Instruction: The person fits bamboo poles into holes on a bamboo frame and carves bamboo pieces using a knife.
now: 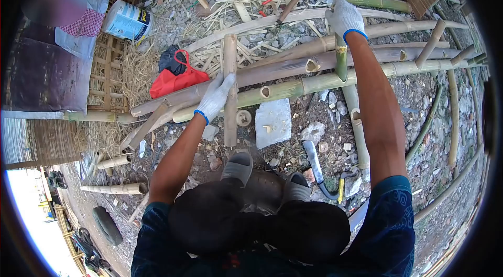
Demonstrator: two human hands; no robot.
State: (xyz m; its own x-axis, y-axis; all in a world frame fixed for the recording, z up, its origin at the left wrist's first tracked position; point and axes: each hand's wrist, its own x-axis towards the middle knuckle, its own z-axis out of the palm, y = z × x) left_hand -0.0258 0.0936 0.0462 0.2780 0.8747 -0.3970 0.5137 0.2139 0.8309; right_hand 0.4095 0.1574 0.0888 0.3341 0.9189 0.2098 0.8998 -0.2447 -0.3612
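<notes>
The left hand (216,96), fingers nearly straight, touches a post (230,57); I can't tell if it grips. The right hand (346,16) is closed around a stick (341,62), upright below it, meeting a pole (319,83). Left of the left hand, a bucket (121,21) shows lettering, partly "oof".

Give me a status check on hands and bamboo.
Left white-gloved hand touching dry brown bamboo length. Right white-gloved hand gripping green bamboo stick. Dark-handled metal blade lying clear of both hands.

White gloves (214,99), blue cuffs (201,115), dark patterned sleeves (393,211)
</notes>
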